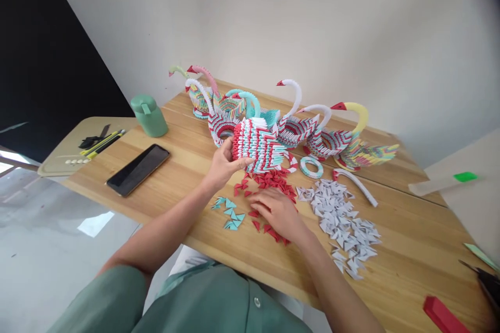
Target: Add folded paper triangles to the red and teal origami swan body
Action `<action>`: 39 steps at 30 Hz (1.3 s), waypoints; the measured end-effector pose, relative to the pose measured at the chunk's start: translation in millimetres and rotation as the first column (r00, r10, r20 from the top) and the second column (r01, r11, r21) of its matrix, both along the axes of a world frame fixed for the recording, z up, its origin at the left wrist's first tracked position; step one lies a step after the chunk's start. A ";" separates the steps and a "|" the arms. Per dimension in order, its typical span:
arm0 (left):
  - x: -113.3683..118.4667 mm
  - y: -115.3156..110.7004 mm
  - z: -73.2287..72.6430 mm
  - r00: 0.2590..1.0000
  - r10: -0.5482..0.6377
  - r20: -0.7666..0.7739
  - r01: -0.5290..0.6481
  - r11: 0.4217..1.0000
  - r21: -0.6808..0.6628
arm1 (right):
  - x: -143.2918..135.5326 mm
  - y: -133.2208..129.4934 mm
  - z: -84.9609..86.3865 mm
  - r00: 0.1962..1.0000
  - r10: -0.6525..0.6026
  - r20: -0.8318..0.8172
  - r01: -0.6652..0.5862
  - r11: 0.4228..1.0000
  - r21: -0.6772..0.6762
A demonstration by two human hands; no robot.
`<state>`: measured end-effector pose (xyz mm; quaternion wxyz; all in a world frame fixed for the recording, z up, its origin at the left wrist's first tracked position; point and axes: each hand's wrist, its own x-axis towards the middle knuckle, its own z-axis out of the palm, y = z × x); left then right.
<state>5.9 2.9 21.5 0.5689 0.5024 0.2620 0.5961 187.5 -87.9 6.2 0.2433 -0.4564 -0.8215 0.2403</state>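
My left hand (225, 165) grips the left side of a folded-paper body (258, 146) in red, white and light blue, tilted above the table. Below it, my right hand (275, 212) rests on a pile of red paper triangles (273, 179), its fingers bent and close together; whether they pinch a piece is hidden. A few light blue triangles (233, 218) lie to the left of that hand. White triangles (339, 213) form a large heap to its right. Behind the heap are a blue-and-white paper ring (311, 167) and a white curved neck (357, 186).
Several finished paper swans (292, 130) stand along the back of the wooden table (414, 250). At the left are a black phone (138, 169), a green lidded cup (149, 116) and a beige tray (58, 158) with pens. Scissors and a red object (443, 315) lie at the right.
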 end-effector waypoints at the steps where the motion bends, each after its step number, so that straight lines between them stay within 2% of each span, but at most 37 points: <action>1: 0.3 -0.1 0.4 1.000 -0.002 0.008 0.002 1.000 0.000 | -4.0 -0.6 0.5 0.996 0.070 0.054 -0.070 0.998 0.008; 3: 1.0 -0.4 1.2 1.000 -0.008 0.024 0.008 1.000 -0.001 | -10.8 -1.4 1.2 0.977 0.156 0.147 -0.160 0.987 0.014; 5: 1.7 -1.2 1.8 0.999 -0.017 0.035 0.017 1.000 -0.008 | -16.8 -1.5 1.2 0.954 0.189 0.234 -0.197 0.980 0.011; 9: 2.8 -3.6 2.4 0.999 -0.042 0.034 0.043 0.999 -0.027 | -27.5 -0.6 -1.4 0.917 0.188 0.351 -0.212 0.977 0.030; 12: 3.1 -5.1 2.6 0.997 -0.065 0.030 0.066 0.997 -0.031 | -32.9 0.1 -3.3 0.915 0.173 0.365 -0.199 0.979 0.035; 17: 3.4 -5.2 1.2 0.998 -0.066 0.021 0.067 0.997 -0.041 | -34.2 0.3 -4.6 0.943 0.173 0.284 -0.184 0.983 0.013; 21: 3.5 -3.8 -1.2 0.998 -0.063 0.027 0.065 0.997 -0.050 | -22.5 1.2 0.2 0.978 0.114 0.176 -0.115 0.993 -0.004; 24: 3.4 -3.2 -1.4 0.998 -0.055 0.018 0.056 0.997 -0.060 | -1.6 2.6 8.4 0.999 0.019 0.050 -0.014 0.995 -0.102; 27: 3.8 -3.3 -0.5 0.998 -0.057 0.013 0.058 0.996 -0.070 | 25.3 4.0 11.6 0.987 -0.111 -0.116 0.078 0.962 -0.262; 30: 4.6 -4.3 -0.9 0.998 -0.061 0.009 0.062 0.995 -0.072 | 48.4 5.0 6.1 0.894 -0.276 -0.352 0.130 0.913 -0.387; 34: 5.7 -6.5 -3.5 0.995 -0.093 -0.022 0.090 0.991 -0.104 | 62.9 4.9 -3.2 0.610 -0.456 -0.647 0.123 0.862 -0.492; 37: 6.2 -8.2 -5.1 0.992 -0.112 -0.055 0.104 0.985 -0.135 | 65.5 4.3 -4.8 0.422 -0.515 -0.746 0.081 0.841 -0.534; 39: 6.6 -9.3 -6.0 0.990 -0.118 -0.070 0.107 0.983 -0.150 | 66.7 3.9 -4.1 0.351 -0.525 -0.776 0.049 0.837 -0.545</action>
